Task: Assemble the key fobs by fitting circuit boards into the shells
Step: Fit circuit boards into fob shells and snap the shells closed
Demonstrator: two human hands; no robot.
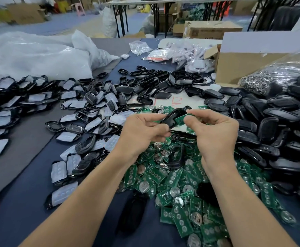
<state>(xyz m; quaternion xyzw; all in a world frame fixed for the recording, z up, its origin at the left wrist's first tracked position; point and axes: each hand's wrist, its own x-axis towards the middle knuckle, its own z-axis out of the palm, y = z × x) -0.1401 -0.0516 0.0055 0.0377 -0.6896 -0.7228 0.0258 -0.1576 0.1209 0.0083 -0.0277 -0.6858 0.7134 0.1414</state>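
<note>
Green flat circuit board (pixel 180 119) is pinched by the right hand (pixel 215 132), its left edge touching the black plastic shell (pixel 172 116) that the left hand (pixel 144 130) grips. The shell slants up to the right (its open side is hidden), so the board should push leftward.

I see a glossy black shell (pixel 174 114) meeting a green circuit board (pixel 180 120), and below them a heap of boards (pixel 179 216) in the same green, dotted with pale round pads and silver coin-cell discs. Black shell halves (pixel 270 122) pile up on my right, while the covers (pixel 70 104) on the left are black-rimmed with pale grey-blue button pads, all on a dark navy table cloth (pixel 20 220) with a grey mat (pixel 12 157). Further back I make out white plastic bags (pixel 38 56), a brown cardboard box (pixel 243 68), and a white sheet (pixel 190 102) marked in red.
</note>
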